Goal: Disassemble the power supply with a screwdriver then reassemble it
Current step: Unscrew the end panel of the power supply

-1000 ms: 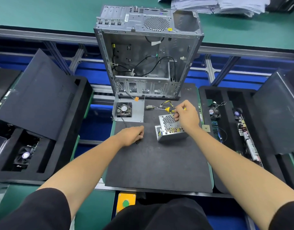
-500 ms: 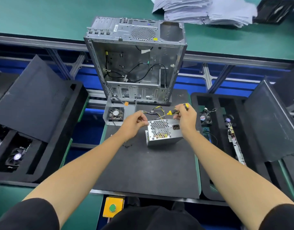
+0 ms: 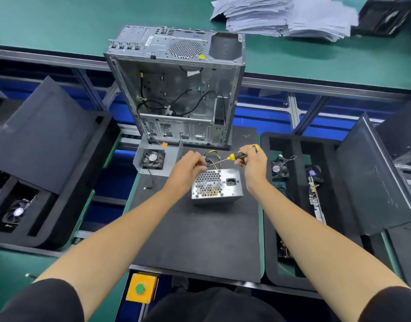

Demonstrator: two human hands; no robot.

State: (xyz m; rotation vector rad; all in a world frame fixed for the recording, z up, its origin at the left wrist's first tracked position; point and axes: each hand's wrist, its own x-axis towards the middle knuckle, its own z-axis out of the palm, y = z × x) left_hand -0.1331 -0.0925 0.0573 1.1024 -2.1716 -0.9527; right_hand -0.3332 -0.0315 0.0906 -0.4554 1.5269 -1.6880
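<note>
The silver power supply [image 3: 217, 185] stands on the black mat [image 3: 195, 240], its honeycomb grille and power socket facing me. My right hand [image 3: 254, 163] grips the yellow and black screwdriver [image 3: 237, 156] above the supply's far top edge, shaft pointing left. My left hand [image 3: 188, 169] is curled, its fingertips pinched together at the screwdriver's tip; they seem to hold a small screw, which is hidden between them. Yellow and black cables [image 3: 213, 156] run from behind the supply.
An open computer case [image 3: 176, 89] stands upright just beyond the mat. A fan on a grey metal plate [image 3: 153, 158] lies to the left of my hands. Black foam trays [image 3: 292, 205] with parts flank the mat. A yellow button box [image 3: 140, 288] sits at the near edge.
My left hand left the mat and rose to the screwdriver's tip. The power supply now stands squarer to me, and my right hand has lifted the screwdriver slightly.
</note>
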